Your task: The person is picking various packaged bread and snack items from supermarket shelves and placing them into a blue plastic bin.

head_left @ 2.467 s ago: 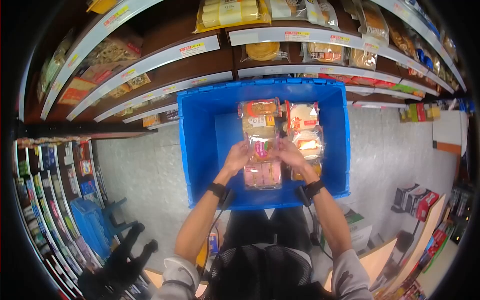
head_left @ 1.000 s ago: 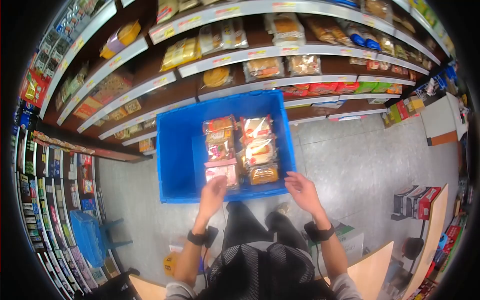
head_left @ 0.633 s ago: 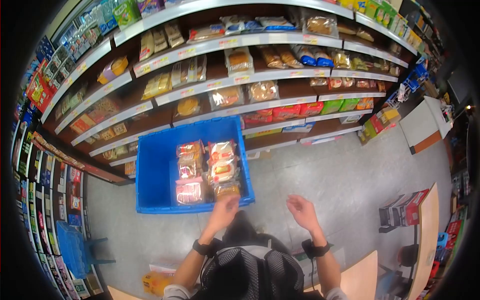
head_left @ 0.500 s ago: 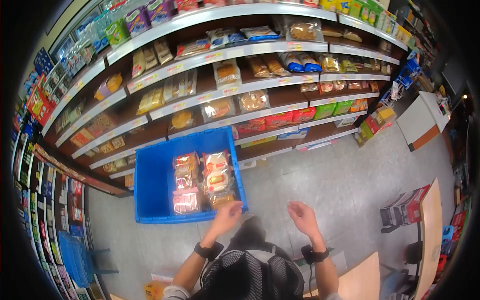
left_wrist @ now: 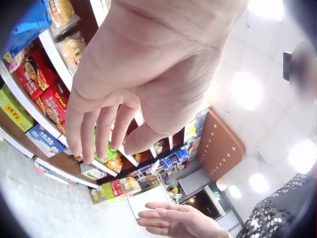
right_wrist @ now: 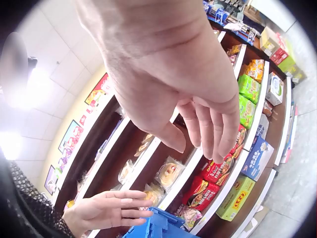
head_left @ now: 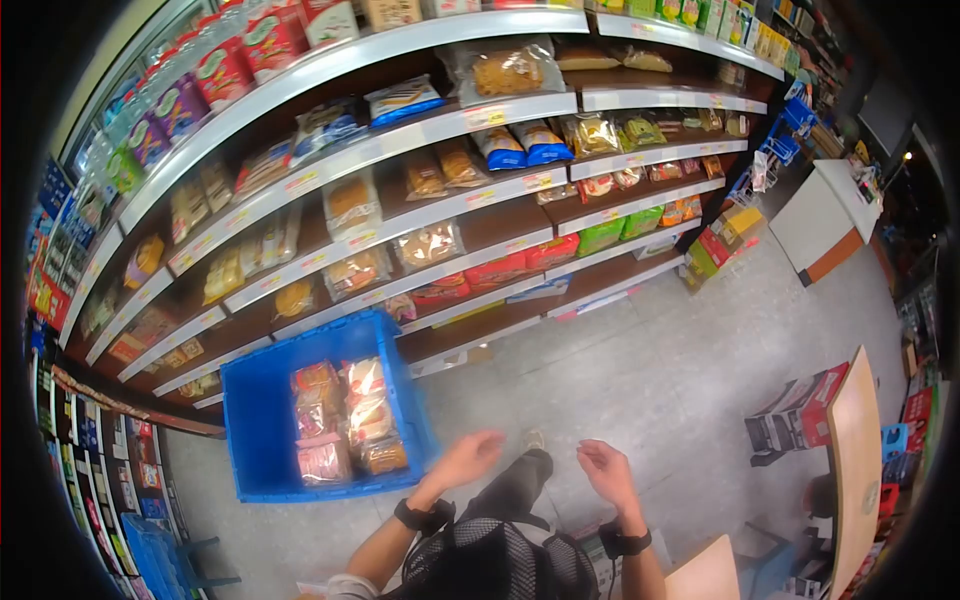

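My left hand (head_left: 468, 460) hovers in the air just right of the blue crate (head_left: 238, 480), holding nothing. Its fingers hang loosely bent in the left wrist view, where the same left hand (left_wrist: 148, 69) fills the top. Farther right, over the grey floor, my right hand (head_left: 608, 472) is also bare, thumb and fingers apart in the right wrist view. Two rows of packaged bread lie in the crate's right part: a pink-wrapped pack (head_left: 323, 460), a white-and-red pack (head_left: 368, 418) and a brown pack (head_left: 385, 455) among them. The crate's left part shows bare blue bottom.
A long shelf rack (head_left: 430, 232) with bagged breads and red noodle packs (head_left: 497, 272) curves behind the crate. Cartons (head_left: 725, 240) and a white counter (head_left: 825, 215) stand at back right. A wooden table (head_left: 855, 450) is at right, a blue stool (head_left: 155, 550) at lower left.
Both hands have left the packs in the crate and come back toward the body. The view has turned right, so the crate now sits lower and farther left. A foot shows in front.
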A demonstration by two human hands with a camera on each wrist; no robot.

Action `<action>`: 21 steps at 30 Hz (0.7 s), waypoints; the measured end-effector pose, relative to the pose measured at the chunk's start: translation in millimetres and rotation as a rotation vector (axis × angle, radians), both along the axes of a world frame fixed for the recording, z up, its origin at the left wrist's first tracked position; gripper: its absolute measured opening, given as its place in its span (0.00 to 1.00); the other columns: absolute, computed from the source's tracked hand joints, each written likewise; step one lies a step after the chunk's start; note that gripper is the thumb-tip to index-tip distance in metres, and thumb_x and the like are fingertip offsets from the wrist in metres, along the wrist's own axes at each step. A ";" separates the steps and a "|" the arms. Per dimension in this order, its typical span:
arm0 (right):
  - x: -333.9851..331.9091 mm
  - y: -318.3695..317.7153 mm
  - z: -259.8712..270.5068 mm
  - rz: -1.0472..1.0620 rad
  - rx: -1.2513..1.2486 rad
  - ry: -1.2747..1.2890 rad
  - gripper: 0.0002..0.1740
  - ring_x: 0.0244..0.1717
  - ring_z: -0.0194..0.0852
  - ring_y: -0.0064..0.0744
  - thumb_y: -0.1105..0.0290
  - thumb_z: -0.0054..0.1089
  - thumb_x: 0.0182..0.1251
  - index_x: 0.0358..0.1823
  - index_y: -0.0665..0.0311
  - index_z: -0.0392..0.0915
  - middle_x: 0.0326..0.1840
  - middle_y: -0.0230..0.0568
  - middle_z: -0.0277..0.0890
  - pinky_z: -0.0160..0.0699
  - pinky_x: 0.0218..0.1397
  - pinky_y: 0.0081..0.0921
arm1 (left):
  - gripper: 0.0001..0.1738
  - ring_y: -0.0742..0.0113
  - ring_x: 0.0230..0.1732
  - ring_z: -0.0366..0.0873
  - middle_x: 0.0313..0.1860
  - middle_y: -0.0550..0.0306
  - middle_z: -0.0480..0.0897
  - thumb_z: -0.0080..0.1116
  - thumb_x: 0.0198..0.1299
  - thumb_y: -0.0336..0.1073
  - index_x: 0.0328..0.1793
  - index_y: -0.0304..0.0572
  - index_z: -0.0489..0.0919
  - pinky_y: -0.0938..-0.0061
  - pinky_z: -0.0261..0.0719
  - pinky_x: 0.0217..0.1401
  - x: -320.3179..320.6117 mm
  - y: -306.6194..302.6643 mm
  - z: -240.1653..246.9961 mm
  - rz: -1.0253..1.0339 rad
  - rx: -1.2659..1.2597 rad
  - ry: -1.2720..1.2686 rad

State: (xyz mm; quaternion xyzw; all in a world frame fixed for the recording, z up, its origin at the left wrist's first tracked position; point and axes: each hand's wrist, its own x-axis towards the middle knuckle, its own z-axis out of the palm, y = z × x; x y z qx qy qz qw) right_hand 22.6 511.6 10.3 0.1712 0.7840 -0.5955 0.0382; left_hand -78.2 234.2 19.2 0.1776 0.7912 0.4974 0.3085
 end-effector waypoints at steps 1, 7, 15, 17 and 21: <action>-3.2 8.5 1.0 -0.020 0.014 -0.007 0.16 0.46 0.84 0.32 0.74 0.61 0.65 0.53 0.72 0.77 0.45 0.48 0.84 0.83 0.50 0.27 | 0.18 0.61 0.54 0.81 0.53 0.50 0.82 0.54 0.66 0.32 0.61 0.35 0.75 0.68 0.78 0.59 -9.0 11.8 -5.4 -0.011 0.005 0.002; -44.6 92.4 7.5 -0.033 0.067 -0.030 0.14 0.43 0.84 0.29 0.74 0.61 0.66 0.51 0.71 0.78 0.43 0.44 0.84 0.81 0.47 0.24 | 0.18 0.58 0.54 0.81 0.53 0.48 0.82 0.54 0.64 0.31 0.60 0.34 0.75 0.68 0.77 0.59 -66.5 95.6 -20.8 0.028 0.216 -0.147; -78.2 152.5 18.9 -0.115 0.064 -0.172 0.15 0.45 0.83 0.29 0.74 0.60 0.67 0.53 0.73 0.76 0.45 0.47 0.84 0.80 0.50 0.23 | 0.20 0.54 0.54 0.81 0.54 0.44 0.81 0.55 0.62 0.32 0.60 0.32 0.75 0.64 0.78 0.58 -114.5 172.7 1.9 -0.027 0.144 -0.020; -90.4 155.8 21.1 -0.082 0.073 -0.204 0.16 0.46 0.83 0.29 0.73 0.60 0.67 0.53 0.73 0.76 0.45 0.47 0.83 0.80 0.51 0.23 | 0.20 0.54 0.54 0.81 0.55 0.44 0.81 0.54 0.62 0.32 0.60 0.33 0.75 0.65 0.78 0.58 -118.4 180.7 -2.7 -0.012 0.144 -0.036; -114.6 163.7 15.3 -0.063 -0.029 -0.196 0.16 0.48 0.82 0.30 0.73 0.59 0.67 0.54 0.73 0.76 0.46 0.47 0.83 0.79 0.53 0.24 | 0.19 0.55 0.54 0.81 0.55 0.45 0.81 0.54 0.63 0.31 0.60 0.34 0.75 0.66 0.78 0.59 -126.6 192.3 4.4 0.060 0.181 -0.101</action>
